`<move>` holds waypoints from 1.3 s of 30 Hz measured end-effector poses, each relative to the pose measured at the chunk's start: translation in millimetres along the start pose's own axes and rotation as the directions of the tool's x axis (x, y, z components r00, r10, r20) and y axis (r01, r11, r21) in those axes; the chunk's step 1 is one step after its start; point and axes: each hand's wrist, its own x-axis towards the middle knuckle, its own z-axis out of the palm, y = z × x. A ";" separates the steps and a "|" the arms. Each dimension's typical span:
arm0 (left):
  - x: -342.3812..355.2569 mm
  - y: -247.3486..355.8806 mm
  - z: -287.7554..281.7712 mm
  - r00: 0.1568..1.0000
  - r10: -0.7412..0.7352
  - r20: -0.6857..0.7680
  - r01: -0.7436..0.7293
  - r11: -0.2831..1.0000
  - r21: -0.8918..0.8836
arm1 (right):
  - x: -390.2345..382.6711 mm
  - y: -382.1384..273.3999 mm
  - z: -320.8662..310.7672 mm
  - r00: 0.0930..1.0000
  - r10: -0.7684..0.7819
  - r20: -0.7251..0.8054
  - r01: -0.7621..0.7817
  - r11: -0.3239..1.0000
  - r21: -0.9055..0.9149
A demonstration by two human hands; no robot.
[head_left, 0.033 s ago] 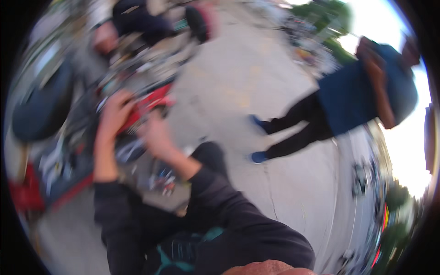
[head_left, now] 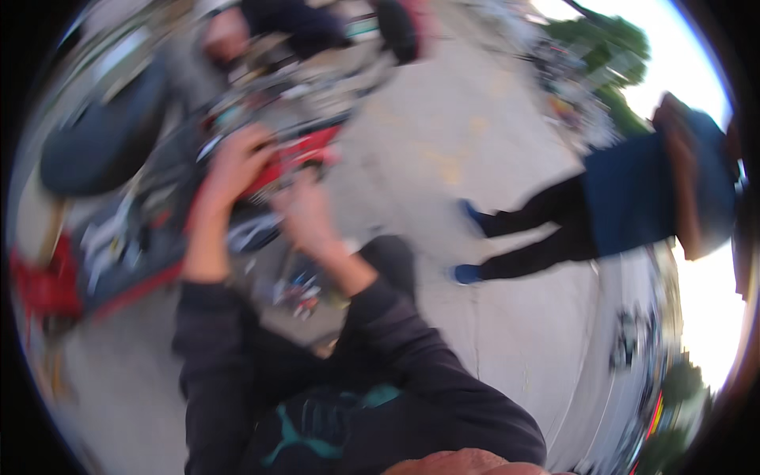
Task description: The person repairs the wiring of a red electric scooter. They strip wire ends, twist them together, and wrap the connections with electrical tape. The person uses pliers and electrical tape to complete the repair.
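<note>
My left hand (head_left: 236,165) has its fingers bent at a red panel (head_left: 309,142) on a red-and-black machine with exposed metal parts (head_left: 245,107). My right hand (head_left: 309,214) is closed just below that panel, beside a dark metal piece. Blur hides exactly what each hand grips. Below them, small blurred parts (head_left: 301,294) lie in a shadowed area by my knee.
A dark padded piece (head_left: 95,142) lies at left, above a red part (head_left: 43,281). Another person's hand (head_left: 226,36) is at the machine's top. A person in a blue top (head_left: 633,194) stands right on concrete (head_left: 514,332). Vehicles (head_left: 625,340) and trees are behind.
The whole view has shifted slightly, so machine, hands and standing person sit further right, and the machine and my hands higher. My hands stay at the red panel.
</note>
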 end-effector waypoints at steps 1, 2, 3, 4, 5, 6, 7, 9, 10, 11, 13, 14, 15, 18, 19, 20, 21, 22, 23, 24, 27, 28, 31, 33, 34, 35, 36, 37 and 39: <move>7.3 0.8 5.4 0.999 0.040 0.007 -0.040 0.998 0.040 | -4.9 -0.7 5.6 0.999 -0.037 0.036 0.036 0.999 0.011; 10.2 0.4 10.3 0.997 0.074 0.008 -0.075 0.995 0.067 | -5.3 6.1 -4.3 0.999 0.010 -0.054 -0.012 0.999 -0.029; 7.2 1.0 8.1 0.995 0.104 0.002 -0.104 0.990 0.096 | -3.9 10.3 -12.6 0.990 0.045 -0.136 -0.053 0.997 -0.057; 9.4 4.9 12.3 0.992 0.128 0.003 -0.128 0.986 0.111 | 0.0 7.8 -23.0 0.982 -0.031 -0.184 0.026 0.999 -0.029; 11.5 7.3 11.2 0.986 0.169 -0.007 -0.168 0.981 0.095 | 0.3 5.3 -26.0 0.991 0.060 -0.122 -0.069 0.995 -0.073; 7.4 9.1 9.2 0.990 0.138 -0.030 -0.136 0.990 0.044 | -0.9 -1.1 -27.3 0.986 0.101 -0.134 -0.098 0.995 0.030; 4.5 17.1 10.3 0.992 0.116 -0.044 -0.117 0.993 -0.020 | -5.5 -8.0 -34.3 0.975 0.155 -0.157 -0.136 0.983 0.127; 0.7 16.1 10.4 0.994 0.081 -0.078 -0.082 0.996 -0.019 | -14.5 -0.7 -36.8 0.951 -0.023 -0.307 0.031 0.999 0.019; 0.8 19.9 14.1 0.994 0.059 -0.092 -0.061 0.998 -0.021 | -17.8 11.8 -42.0 0.912 -0.116 -0.393 0.124 0.992 -0.005; 1.4 21.4 21.5 0.993 0.038 -0.111 -0.040 0.999 -0.020 | -17.7 15.0 -50.0 0.915 -0.033 -0.403 0.090 0.989 0.121; 5.6 27.7 28.0 0.992 0.023 -0.123 -0.022 1.000 0.008 | -5.5 14.3 -71.5 0.922 0.048 -0.384 0.081 0.946 0.313; 4.1 28.7 27.4 0.992 0.001 -0.128 -0.002 1.000 -0.007 | 9.4 9.0 -79.2 0.934 0.042 -0.354 0.106 0.915 0.389; 3.2 28.6 25.1 0.991 -0.020 -0.135 0.018 1.000 -0.014 | 26.5 -0.3 -83.5 0.944 0.046 -0.326 0.107 0.894 0.435; 4.9 27.3 22.1 0.991 -0.040 -0.131 0.040 0.999 -0.004 | 69.5 -27.0 -91.6 0.993 -0.014 -0.116 0.026 0.994 0.104; 4.2 25.6 23.8 0.990 -0.036 -0.138 0.037 0.999 0.004 | 77.5 -28.2 -89.4 0.993 -0.013 -0.119 0.019 0.998 0.054; 4.4 24.2 25.4 0.989 -0.033 -0.145 0.035 0.999 0.011 | 83.6 -29.8 -85.5 0.993 -0.012 -0.121 0.012 1.000 0.003; 6.5 22.5 26.1 0.991 -0.016 -0.131 0.017 1.000 0.013 | 87.9 -30.6 -83.8 0.992 -0.011 -0.124 0.006 0.999 -0.048; 6.3 23.8 22.9 0.993 -0.009 -0.117 0.011 1.000 0.017 | 89.3 -27.6 -82.5 0.985 -0.039 -0.166 0.032 0.998 -0.050; 5.9 25.2 20.8 0.995 -0.002 -0.102 0.004 1.000 0.020 | 90.6 -22.6 -85.1 0.976 -0.067 -0.209 0.057 0.997 -0.053; 4.2 26.3 20.8 0.994 -0.012 -0.105 0.013 1.000 0.015 | 91.3 -17.7 -89.8 0.963 -0.094 -0.252 0.082 0.995 -0.057; 3.6 29.2 20.0 0.992 -0.034 -0.124 0.039 0.999 0.036 | 71.2 -16.7 -129.0 0.931 0.024 -0.365 0.098 0.945 0.311; 4.6 29.0 23.1 0.989 -0.027 -0.148 0.034 0.998 0.047 | 63.5 -0.4 -144.0 0.941 -0.021 -0.338 0.141 0.932 0.333; 4.5 29.8 29.1 0.981 -0.010 -0.192 0.032 0.993 0.114 | 29.8 27.4 -168.5 0.977 0.121 -0.174 -0.078 0.969 0.233; 5.0 30.7 29.3 0.978 -0.035 -0.205 0.052 0.995 0.082 | 14.8 38.2 -161.1 0.954 0.224 -0.200 -0.211 0.974 0.081; 4.7 31.3 28.7 0.977 -0.045 -0.210 0.061 0.996 0.071 | 6.4 30.5 -156.5 0.934 0.295 -0.201 -0.312 0.948 -0.056; 4.2 31.1 29.5 0.972 -0.048 -0.231 0.064 0.996 0.063 | 0.1 27.2 -153.7 0.907 0.363 -0.211 -0.403 0.895 -0.192; 3.6 30.9 31.2 0.966 -0.050 -0.252 0.066 0.996 0.056 | -3.7 36.1 -153.4 0.932 0.334 -0.137 -0.356 0.916 -0.185; 5.4 32.6 31.7 0.962 -0.045 -0.268 0.060 0.997 0.047 | -7.9 50.8 -153.4 0.950 0.302 -0.073 -0.311 0.935 -0.171; 4.5 37.4 35.2 0.947 -0.051 -0.317 0.060 0.998 0.018 | -17.6 75.0 -140.8 0.979 0.171 -0.111 -0.184 0.977 -0.112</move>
